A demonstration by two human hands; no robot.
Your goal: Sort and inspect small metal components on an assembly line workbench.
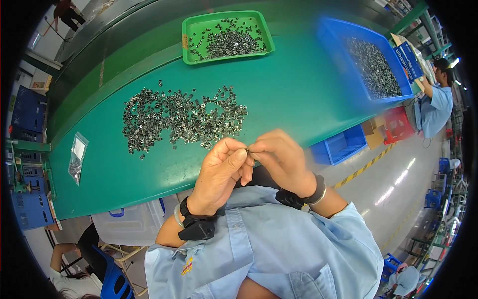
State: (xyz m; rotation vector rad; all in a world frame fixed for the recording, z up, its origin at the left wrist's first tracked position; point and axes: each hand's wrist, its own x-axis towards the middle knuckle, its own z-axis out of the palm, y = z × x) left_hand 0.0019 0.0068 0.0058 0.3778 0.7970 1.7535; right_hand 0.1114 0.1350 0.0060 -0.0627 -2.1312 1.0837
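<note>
both hands met over the near edge of the green table (pixel 298 94). left hand (pixel 219 172) had fingers curled, thumb and forefinger pressed together on a tiny metal part (pixel 247 149). right hand (pixel 281 157) pinched the same part from the 3 o'clock side, its fingertips closed on it too. part was mostly hidden between the fingertips, shape couldn't be told. it sat just above the table edge, at 5 o'clock from the loose pile of small metal parts (pixel 181 117) spread on the table surface, near but apart from the pile. green tray (pixel 191 52) with more of the same parts sat at 12 o'clock of the pile, well apart. blue bin (pixel 331 37) full of parts sat at 2 o'clock, at the far right of the table. small clear bag (pixel 77 157) lay at 9 o'clock near the table's left end. both wrists wore black bands. light blue sleeves at the bottom. another person in a light blue shirt (pixel 435 107) stood at 3 o'clock beyond the table.
</note>
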